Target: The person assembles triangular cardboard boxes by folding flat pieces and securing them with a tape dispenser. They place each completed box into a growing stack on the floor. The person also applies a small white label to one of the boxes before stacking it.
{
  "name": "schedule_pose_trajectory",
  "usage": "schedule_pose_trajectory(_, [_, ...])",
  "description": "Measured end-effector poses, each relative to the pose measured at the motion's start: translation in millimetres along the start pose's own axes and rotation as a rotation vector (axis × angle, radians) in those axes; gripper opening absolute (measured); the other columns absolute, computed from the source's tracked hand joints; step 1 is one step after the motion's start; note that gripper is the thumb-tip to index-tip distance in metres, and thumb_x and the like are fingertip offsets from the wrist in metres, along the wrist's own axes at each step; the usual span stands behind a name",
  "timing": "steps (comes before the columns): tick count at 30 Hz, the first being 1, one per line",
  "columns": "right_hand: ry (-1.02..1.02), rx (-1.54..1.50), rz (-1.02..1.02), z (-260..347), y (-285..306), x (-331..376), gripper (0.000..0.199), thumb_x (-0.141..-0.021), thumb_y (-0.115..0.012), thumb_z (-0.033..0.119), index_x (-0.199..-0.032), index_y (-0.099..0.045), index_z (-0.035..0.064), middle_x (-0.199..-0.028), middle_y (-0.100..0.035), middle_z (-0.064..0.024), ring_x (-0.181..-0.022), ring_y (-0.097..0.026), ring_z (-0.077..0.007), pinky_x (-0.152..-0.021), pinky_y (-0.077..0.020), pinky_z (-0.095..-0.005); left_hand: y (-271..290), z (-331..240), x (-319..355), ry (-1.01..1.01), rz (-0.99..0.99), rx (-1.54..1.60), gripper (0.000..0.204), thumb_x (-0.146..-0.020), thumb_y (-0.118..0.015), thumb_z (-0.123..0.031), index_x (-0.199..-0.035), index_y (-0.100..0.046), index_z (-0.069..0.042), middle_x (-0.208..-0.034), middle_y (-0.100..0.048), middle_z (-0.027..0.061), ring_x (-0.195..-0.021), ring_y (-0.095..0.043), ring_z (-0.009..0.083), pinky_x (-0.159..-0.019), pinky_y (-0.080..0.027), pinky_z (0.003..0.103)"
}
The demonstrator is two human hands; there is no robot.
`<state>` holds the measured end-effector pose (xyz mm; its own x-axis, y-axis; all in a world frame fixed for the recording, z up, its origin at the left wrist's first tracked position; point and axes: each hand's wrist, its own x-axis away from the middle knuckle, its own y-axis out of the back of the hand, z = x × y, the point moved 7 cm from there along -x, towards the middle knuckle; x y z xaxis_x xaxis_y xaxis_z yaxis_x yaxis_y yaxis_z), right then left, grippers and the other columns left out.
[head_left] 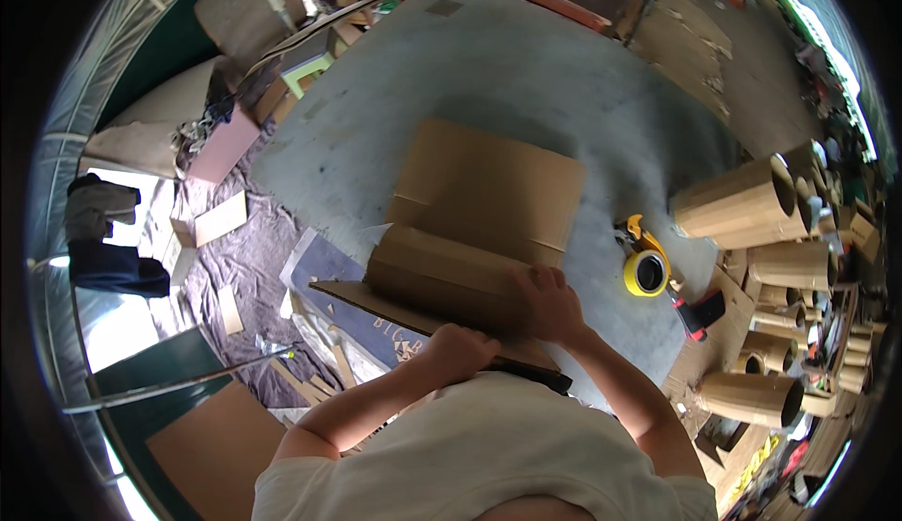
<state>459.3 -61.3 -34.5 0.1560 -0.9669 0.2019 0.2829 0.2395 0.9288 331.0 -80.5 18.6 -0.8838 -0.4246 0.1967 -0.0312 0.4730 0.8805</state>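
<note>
In front of me a brown cardboard sheet lies on the grey tabletop. Its far part is flat, its middle is bent up into a raised curved fold, and a near flap slants toward me. My left hand is closed on the near flap's edge by my body, fingers curled over it. Farther right, my right hand grips the right end of the raised fold with bent fingers; its thumb is partly hidden.
Right of the cardboard lie a yellow tape roll, a yellow-orange handled tool and a red-and-black tool. Several cardboard tubes stand along the right side. At left are a pink box and a crumpled purplish cloth.
</note>
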Motion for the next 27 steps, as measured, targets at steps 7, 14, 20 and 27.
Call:
schedule_pose_trajectory(7, [-0.036, 0.024, -0.012, 4.8, 0.7, 2.5, 0.093, -0.049, -0.077, 0.023, -0.129, -0.032, 0.0160, -0.124, -0.032, -0.0117, -0.116, -0.032, -0.0334, -0.091, -0.0362, -0.0450, 62.4, 238.2, 73.7, 1.099, -0.367, 0.512, 0.054, -0.081, -0.045, -0.056, -0.071, -0.060, -0.006, -0.064, -0.060, 0.0082, -0.058, -0.060, 0.0171, -0.056, -0.047, 0.030])
schedule_pose_trajectory(14, [-0.063, -0.002, -0.057, 3.4, -4.5, 7.7, 0.085, -0.056, -0.070, 0.017, -0.131, -0.030, 0.0152, -0.124, -0.032, -0.0143, -0.118, -0.030, -0.0336, -0.091, -0.0335, -0.0450, 19.6, 305.4, 65.2, 1.020, -0.177, 0.993, 0.018, -0.078, -0.061, -0.021, -0.074, -0.056, -0.003, -0.068, -0.062, 0.0081, -0.055, -0.059, 0.0140, -0.048, -0.048, 0.024])
schedule_pose_trajectory(20, [-0.152, -0.547, -0.075, 17.3, 24.3, 10.2, 0.077, -0.063, -0.072, 0.018, -0.129, -0.033, 0.0093, -0.130, -0.031, -0.0136, -0.122, -0.028, -0.0271, -0.095, -0.0308, -0.0422, 134.8, 243.4, 42.7, 0.584, -0.458, 1.013, 0.017, -0.081, -0.061, -0.019, -0.076, -0.060, -0.003, -0.068, -0.062, 0.0083, -0.061, -0.061, 0.0142, -0.059, -0.050, 0.028])
schedule_pose_trajectory(27, [-0.482, -1.545, -0.280, -26.4, 10.8, 36.5, 0.043, -0.071, -0.067, 0.004, -0.111, -0.053, 0.0044, -0.093, -0.059, -0.0019, -0.087, -0.055, -0.0129, -0.079, -0.0444, -0.0285, 71.1, 60.0, -43.0, 0.084, 0.094, 0.662, 0.046, -0.076, -0.065, -0.029, -0.106, -0.051, 0.003, -0.103, -0.056, 0.0175, -0.097, -0.054, 0.0245, -0.083, -0.043, 0.036])
